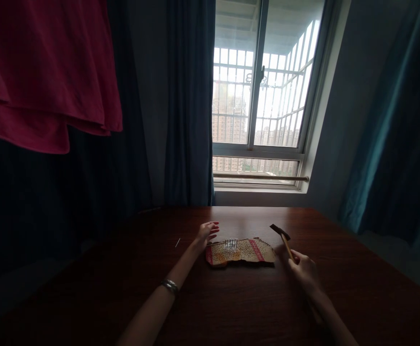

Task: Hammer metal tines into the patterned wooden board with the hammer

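The right hand [305,271] is closed around one hammer [286,243], right of the board [248,253], its head raised. The left hand [205,232], fingers loosely extended and unclenched, is at the board's far left corner; whether they touch, I cannot tell. One board lies on one table [238,302], its upright nails [231,244] too small to count surely; one loose nail [177,242] lies left of it.

The left hand [205,233] is loosely spread, while the right hand [304,270] is firmly curled.
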`<control>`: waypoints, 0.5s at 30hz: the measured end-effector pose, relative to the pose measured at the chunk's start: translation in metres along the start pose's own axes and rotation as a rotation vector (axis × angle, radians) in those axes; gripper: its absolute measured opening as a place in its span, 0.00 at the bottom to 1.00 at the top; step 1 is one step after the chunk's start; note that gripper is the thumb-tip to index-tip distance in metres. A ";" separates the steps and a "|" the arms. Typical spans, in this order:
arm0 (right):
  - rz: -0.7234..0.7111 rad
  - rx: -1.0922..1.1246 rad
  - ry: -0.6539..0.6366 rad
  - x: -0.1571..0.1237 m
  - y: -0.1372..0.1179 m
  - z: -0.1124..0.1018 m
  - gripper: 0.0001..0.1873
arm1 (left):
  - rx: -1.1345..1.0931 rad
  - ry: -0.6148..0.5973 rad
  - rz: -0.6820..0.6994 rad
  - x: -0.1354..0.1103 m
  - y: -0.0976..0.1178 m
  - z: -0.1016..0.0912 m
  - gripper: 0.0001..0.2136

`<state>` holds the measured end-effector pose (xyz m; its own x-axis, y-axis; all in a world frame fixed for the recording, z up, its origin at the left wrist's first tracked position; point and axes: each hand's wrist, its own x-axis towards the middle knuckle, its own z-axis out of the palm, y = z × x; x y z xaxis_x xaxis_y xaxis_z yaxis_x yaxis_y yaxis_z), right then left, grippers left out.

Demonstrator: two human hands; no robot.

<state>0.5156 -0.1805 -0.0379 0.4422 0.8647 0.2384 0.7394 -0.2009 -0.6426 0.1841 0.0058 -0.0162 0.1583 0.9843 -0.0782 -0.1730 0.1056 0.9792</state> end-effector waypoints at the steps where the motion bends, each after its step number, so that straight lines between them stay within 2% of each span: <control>1: -0.002 -0.067 -0.002 0.001 0.004 -0.001 0.22 | -0.013 0.033 -0.013 0.000 -0.002 0.000 0.13; 6: -0.015 -0.270 -0.028 0.002 0.022 0.002 0.22 | -0.055 0.145 -0.019 0.001 -0.009 -0.002 0.10; 15: -0.073 -0.366 -0.025 0.003 0.039 0.010 0.22 | -0.091 0.145 0.020 0.002 -0.020 -0.004 0.10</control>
<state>0.5409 -0.1808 -0.0691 0.3728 0.8927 0.2533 0.9030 -0.2862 -0.3205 0.1839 0.0064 -0.0366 0.0128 0.9957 -0.0915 -0.2628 0.0916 0.9605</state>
